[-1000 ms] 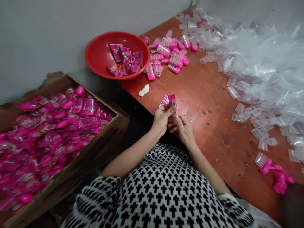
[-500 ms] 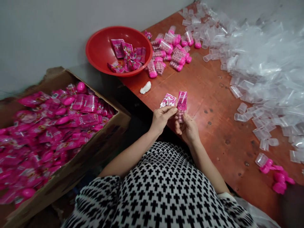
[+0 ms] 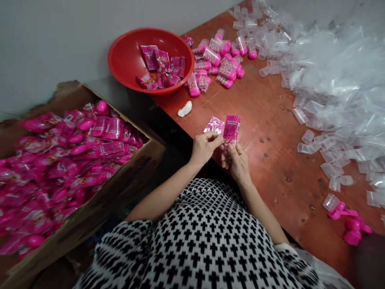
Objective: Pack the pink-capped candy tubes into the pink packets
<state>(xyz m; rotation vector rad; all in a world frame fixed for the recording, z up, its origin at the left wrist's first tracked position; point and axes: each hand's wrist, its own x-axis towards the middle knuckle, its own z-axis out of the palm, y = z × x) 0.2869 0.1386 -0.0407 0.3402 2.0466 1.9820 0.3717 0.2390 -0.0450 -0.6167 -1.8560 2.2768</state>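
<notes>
A flat pink printed packet (image 3: 231,127) stands up from the mouth of a small clear tube of pink balls (image 3: 227,143), or just behind it; I cannot tell which. My left hand (image 3: 205,147) is closed, its thumb and forefinger pinching the packet's lower left edge. Curled around the tube is my right hand (image 3: 237,160), its thumb along the side, and the fingers hide most of the tube. More pink and white packets (image 3: 214,124) lie on the table just beyond my left fingers.
A red bowl (image 3: 120,68) holding several pink packets sits at the table's back left. Filled pink-capped tubes (image 3: 227,70) lie beside it. Empty clear tubes (image 3: 331,72) are heaped at right, near loose pink caps (image 3: 353,230). An open carton (image 3: 120,172) of pink packs stands at left.
The pink packet has spread from a narrow strip to a wider flat face with print showing. My hands have shifted only slightly around the tube.
</notes>
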